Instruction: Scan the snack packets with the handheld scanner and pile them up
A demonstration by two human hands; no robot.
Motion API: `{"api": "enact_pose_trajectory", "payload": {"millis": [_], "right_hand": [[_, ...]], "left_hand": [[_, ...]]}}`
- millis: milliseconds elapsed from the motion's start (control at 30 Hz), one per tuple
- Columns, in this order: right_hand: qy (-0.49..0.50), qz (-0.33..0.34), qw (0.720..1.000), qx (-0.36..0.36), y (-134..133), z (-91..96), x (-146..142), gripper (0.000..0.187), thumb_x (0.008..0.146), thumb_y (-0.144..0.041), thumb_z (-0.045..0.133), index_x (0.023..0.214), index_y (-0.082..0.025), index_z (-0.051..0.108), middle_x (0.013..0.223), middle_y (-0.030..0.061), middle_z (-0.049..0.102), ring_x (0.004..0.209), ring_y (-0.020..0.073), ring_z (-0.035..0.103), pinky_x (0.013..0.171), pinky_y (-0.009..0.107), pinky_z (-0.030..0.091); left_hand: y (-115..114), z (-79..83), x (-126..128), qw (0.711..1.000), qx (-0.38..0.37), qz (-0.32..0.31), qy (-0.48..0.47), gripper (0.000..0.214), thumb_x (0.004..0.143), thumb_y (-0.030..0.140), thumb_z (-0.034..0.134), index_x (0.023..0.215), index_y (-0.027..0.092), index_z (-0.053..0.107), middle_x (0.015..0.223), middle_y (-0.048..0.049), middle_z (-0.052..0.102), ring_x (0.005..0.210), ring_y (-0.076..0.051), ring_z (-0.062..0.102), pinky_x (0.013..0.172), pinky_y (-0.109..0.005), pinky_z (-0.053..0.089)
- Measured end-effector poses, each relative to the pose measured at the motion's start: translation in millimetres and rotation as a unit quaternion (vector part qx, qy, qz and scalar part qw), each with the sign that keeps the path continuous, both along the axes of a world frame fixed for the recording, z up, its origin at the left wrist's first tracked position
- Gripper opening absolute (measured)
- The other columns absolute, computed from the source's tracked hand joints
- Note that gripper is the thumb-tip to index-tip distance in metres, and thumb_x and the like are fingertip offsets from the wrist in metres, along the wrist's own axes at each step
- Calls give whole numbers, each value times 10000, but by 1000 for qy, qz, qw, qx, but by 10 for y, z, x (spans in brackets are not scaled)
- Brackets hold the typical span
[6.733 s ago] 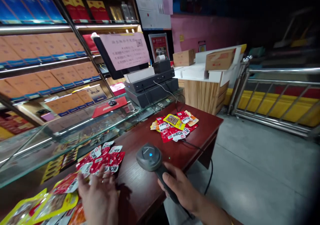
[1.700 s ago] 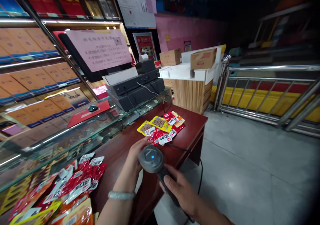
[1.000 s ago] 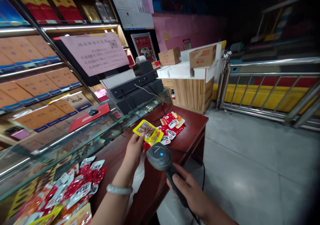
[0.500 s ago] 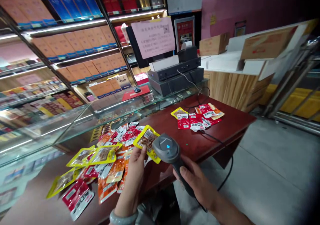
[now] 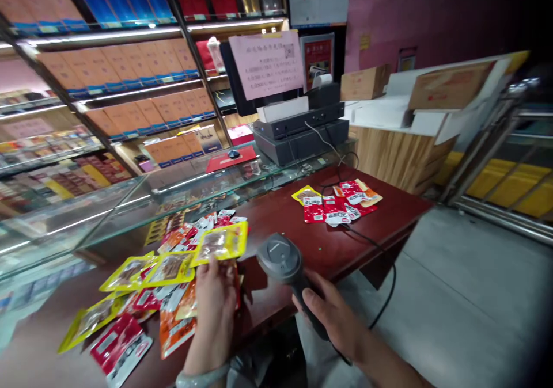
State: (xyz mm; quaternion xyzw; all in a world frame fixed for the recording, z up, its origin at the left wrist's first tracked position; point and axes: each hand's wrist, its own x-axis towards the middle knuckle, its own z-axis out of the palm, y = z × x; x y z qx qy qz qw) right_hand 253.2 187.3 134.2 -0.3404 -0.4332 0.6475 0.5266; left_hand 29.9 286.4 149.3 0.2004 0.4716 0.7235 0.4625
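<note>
My left hand (image 5: pixel 215 293) pinches the lower edge of a yellow-edged snack packet (image 5: pixel 220 244) with a clear window. This packet is over a pile of snack packets. More yellow packets (image 5: pixel 170 268) lie to the left, with a red and white packet (image 5: pixel 121 345) nearest me and orange packets (image 5: pixel 176 327) partly behind my wrist. My right hand (image 5: pixel 328 313) is wrapped round the handle of a grey barcode scanner (image 5: pixel 280 258). The scanner's head is over the dark red table, to the right of the held packet and apart from it.
A second group of packets (image 5: pixel 339 204) lies farther back on the table (image 5: pixel 276 204), the scanner's black cable (image 5: pixel 367 238) running beside it. A glass counter (image 5: pixel 194 189) borders the table, bearing a mouse (image 5: pixel 233 153) and a cash drawer (image 5: pixel 302 140) below a monitor.
My left hand has moved left with the yellow packet and turned it, away from the scanner's head. The blue light on the scanner has gone out. My right hand still holds the scanner.
</note>
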Motion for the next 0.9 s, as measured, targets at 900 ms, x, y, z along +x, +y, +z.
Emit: {"api": "enact_pose_trajectory", "payload": {"millis": [900], "right_hand": [[43, -132, 990, 5, 111, -188, 713, 777, 841, -781, 666, 1282, -141, 668, 640, -61, 485, 515, 92, 334, 475, 227, 271]], "left_hand": [[1259, -241, 1834, 772, -63, -298, 558, 274, 711, 301, 820, 710, 227, 556, 772, -74, 652, 957, -304, 656, 739, -302, 440]]}}
